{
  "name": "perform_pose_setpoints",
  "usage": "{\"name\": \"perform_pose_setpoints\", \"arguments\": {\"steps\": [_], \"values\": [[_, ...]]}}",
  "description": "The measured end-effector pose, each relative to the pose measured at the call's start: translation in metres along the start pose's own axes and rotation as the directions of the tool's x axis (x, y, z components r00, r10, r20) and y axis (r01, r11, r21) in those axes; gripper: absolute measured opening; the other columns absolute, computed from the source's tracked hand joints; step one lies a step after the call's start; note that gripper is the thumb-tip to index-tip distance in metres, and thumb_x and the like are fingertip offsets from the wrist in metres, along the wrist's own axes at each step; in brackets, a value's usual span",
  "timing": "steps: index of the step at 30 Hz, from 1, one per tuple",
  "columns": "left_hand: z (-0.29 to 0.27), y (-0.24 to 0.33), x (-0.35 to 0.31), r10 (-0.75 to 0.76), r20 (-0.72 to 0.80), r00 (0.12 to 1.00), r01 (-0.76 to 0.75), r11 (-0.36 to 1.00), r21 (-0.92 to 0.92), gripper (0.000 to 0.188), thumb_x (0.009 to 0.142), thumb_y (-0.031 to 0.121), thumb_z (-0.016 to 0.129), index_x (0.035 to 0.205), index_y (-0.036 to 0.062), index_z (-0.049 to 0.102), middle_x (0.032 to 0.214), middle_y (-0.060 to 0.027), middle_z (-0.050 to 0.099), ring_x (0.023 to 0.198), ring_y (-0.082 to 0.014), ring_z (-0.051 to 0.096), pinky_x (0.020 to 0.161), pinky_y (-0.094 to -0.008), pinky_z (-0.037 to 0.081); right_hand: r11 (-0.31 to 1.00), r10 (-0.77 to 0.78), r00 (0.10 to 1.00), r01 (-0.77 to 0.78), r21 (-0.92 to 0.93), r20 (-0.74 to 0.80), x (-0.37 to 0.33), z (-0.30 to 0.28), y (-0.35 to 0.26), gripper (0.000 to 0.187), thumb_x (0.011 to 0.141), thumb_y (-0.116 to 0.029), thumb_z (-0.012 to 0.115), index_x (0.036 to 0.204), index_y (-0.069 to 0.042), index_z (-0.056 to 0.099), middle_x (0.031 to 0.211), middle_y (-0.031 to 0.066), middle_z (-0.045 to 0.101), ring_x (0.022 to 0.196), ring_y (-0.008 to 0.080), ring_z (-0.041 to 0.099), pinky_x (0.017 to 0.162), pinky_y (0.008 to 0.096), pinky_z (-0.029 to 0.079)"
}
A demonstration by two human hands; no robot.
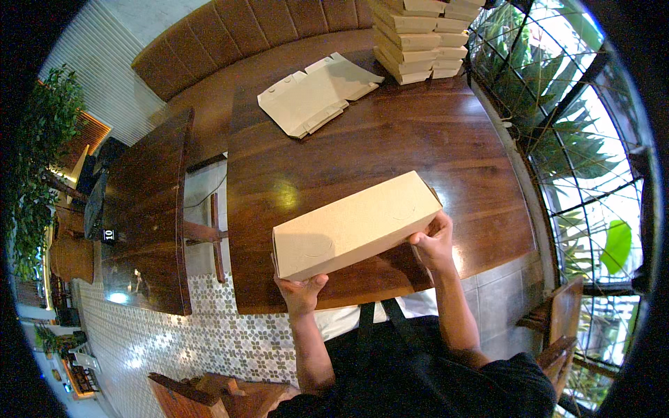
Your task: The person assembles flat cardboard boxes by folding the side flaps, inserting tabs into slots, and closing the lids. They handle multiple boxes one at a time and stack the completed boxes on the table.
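Note:
A long brown cardboard box [355, 226], folded into shape, is held above the near part of the wooden table. It tilts, with its right end farther from me than its left. My left hand [301, 292] grips the lower left end, thumb along the near side. At the right end my right hand [435, 242] is closed on the box, its thumb against the near edge. The fingers of both hands are partly hidden behind the cardboard. Farther back on the table lies a flat, unfolded cardboard sheet [317, 96] with cut flaps.
Folded cardboard boxes [411, 49] stand in a tall stack at the table's back right. Behind the table [390, 139] runs a brown padded bench [258, 31]. Another wooden table [146, 216] is to the left. A gridded window [578, 139] lines the right side, with a wooden chair [561, 317] near it.

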State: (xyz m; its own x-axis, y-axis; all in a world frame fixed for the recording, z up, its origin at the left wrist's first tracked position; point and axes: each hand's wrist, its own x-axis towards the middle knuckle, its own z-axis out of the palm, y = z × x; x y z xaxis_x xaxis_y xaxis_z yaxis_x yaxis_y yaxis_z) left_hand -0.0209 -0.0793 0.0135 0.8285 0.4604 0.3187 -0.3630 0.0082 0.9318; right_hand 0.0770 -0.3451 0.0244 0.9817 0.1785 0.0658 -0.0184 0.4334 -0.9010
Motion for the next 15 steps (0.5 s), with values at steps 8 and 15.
{"name": "perform_pose_setpoints", "arguments": {"steps": [8, 15], "values": [[0.01, 0.021, 0.0, 0.09, 0.226, 0.97, -0.088, 0.996, -0.018, 0.074, 0.087, 0.02, 0.086, 0.148, 0.0036, 0.048, 0.15, -0.0189, 0.055, 0.14, -0.0325, 0.053, 0.117, -0.0484, 0.043, 0.968, -0.187, 0.979, 0.198, 0.153, -0.082, -0.002, 0.003, 0.007, 0.069, 0.075, -0.04, 0.095, 0.125, 0.0, 0.069, 0.147, 0.0229, 0.06, 0.139, 0.0322, 0.056, 0.115, 0.0491, 0.048], [0.017, 0.007, -0.005, -0.313, 0.62, 0.719, 0.221, 0.95, 0.222, 0.085, 0.083, 0.009, 0.086, 0.154, 0.005, 0.04, 0.159, -0.0182, 0.046, 0.147, -0.029, 0.045, 0.124, -0.0426, 0.034, 0.879, -0.264, 0.915, 0.097, 0.468, 0.306, 0.007, 0.023, -0.016, 0.051, 0.086, -0.043, 0.085, 0.117, -0.019, 0.054, 0.153, 0.0258, 0.046, 0.137, 0.0445, 0.052, 0.108, 0.0592, 0.054]]}}
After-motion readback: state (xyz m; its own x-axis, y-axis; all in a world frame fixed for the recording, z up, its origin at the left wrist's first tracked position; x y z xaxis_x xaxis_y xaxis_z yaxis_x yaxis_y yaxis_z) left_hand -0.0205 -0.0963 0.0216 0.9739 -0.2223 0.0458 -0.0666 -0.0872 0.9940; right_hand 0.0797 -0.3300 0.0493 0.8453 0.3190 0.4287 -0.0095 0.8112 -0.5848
